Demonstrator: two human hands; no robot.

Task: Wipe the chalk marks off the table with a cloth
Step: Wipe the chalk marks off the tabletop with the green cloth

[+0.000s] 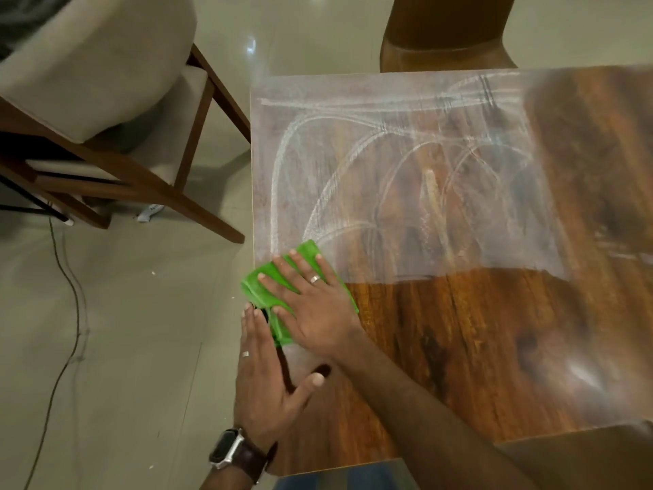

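Right hand [311, 305] lies flat, fingers spread, pressing the folded green cloth [268, 277] at the left edge of the brown wooden table [477, 348]. Left hand [268, 376] rests flat, fingers straight, beside it. Near strip looks clean; white chalk marks [388, 164] cover the far half. Judged under halfway.

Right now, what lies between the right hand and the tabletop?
In the head view, a folded green cloth lies between them: the right hand presses flat on it, at the table edge where the chalk marks end.
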